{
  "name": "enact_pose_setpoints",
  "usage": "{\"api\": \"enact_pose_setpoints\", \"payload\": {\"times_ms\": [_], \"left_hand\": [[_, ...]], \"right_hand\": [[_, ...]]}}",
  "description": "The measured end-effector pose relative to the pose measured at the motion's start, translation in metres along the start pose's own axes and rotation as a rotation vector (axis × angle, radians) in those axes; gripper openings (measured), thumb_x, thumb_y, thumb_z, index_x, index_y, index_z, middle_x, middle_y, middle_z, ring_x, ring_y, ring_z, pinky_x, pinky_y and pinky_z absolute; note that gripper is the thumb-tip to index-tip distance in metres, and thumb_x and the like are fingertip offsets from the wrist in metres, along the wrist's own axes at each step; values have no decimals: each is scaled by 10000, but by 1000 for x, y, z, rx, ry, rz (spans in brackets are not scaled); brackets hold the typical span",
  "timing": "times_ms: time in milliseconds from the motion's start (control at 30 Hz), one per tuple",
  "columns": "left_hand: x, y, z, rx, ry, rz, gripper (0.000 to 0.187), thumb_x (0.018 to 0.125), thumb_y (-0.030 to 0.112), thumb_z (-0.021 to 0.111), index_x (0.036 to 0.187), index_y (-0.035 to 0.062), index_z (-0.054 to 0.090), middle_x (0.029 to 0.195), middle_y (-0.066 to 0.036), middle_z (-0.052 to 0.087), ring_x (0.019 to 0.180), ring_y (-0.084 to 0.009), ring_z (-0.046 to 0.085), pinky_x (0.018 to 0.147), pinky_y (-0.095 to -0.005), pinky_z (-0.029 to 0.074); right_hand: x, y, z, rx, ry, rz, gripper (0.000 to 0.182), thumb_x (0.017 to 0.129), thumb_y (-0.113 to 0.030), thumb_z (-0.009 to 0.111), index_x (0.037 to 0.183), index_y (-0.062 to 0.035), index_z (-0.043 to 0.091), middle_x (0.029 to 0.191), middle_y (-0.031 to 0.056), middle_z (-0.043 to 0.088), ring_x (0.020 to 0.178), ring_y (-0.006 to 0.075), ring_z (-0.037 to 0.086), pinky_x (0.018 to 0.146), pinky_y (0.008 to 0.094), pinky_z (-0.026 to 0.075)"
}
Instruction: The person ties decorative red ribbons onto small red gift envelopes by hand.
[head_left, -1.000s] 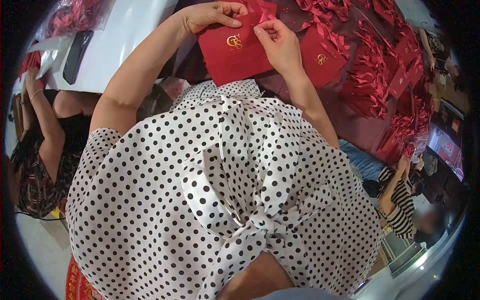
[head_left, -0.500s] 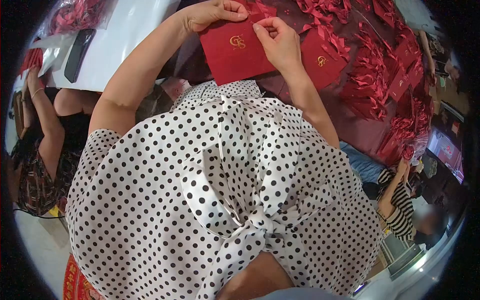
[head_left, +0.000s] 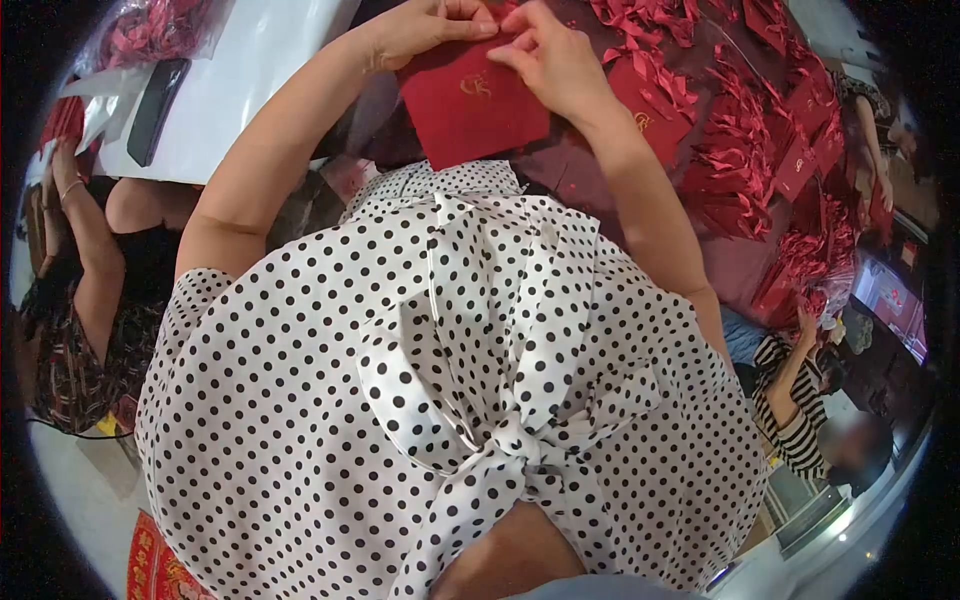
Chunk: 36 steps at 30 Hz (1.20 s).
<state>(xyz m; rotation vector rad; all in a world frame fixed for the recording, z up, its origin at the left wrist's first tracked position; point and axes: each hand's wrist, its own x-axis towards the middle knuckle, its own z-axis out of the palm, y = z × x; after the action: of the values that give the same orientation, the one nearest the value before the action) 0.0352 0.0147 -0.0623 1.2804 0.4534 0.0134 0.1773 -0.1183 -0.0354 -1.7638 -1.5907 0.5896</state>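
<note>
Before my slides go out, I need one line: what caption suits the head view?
Left hand and right hand at the upper edge of a gold-monogrammed red piece, near heaped red ribbons.

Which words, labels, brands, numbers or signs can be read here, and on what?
Nothing reads with certainty.
Held red card: gold monogram, perhaps "G" and "S", blurred.
Second red card: gold monogram, too small.
Red printed sheet, lower left: gold characters, too distorted.
Lit screen, far right: nothing legible.
</note>
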Motion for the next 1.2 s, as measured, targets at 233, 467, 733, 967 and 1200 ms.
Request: {"api": "enact_pose_setpoints", "payload": {"times_ms": [233,467,733,967,1200], "left_hand": [[10,-22,-12,201,-85,176,103,874,135,555,924,49,583,827,58,561,785,-21,498,716,-183,414],[25,-14,-10,554,-153,108,212,861,111,542,1026,-16,580,956,-67,619,850,-109,548,778,-264,437],[-4,1,5,917,144,240,156,867,93,523,973,-22,530,875,-138,583,804,-172,534,763,-305,427],[0,-17,-3,881,180,276,158,909,114,483,979,-22,523,819,-70,597,772,-129,523,737,-281,428],[13,-54,-41,-354,616,-38,191,943,195,427,971,58,557,867,-67,626,733,-171,586,651,-281,493]], "right_hand": [[-2,6,6,-25,9,-22,234,746,-199,687,910,-65,587,705,110,636,674,291,619,614,377,475],[0,5,-14,-284,-128,-1,320,744,-318,685,930,-80,581,755,112,639,733,304,620,635,400,480],[-2,7,-3,-575,-80,-113,285,758,-330,651,969,-166,552,871,72,615,773,317,613,634,429,480],[7,-4,-12,-761,-220,-81,250,819,-125,471,1037,-169,585,805,128,635,760,299,637,633,436,500],[3,11,-18,-664,-243,-7,305,772,-240,605,1062,-165,548,791,161,629,776,355,609,656,456,485]]}}
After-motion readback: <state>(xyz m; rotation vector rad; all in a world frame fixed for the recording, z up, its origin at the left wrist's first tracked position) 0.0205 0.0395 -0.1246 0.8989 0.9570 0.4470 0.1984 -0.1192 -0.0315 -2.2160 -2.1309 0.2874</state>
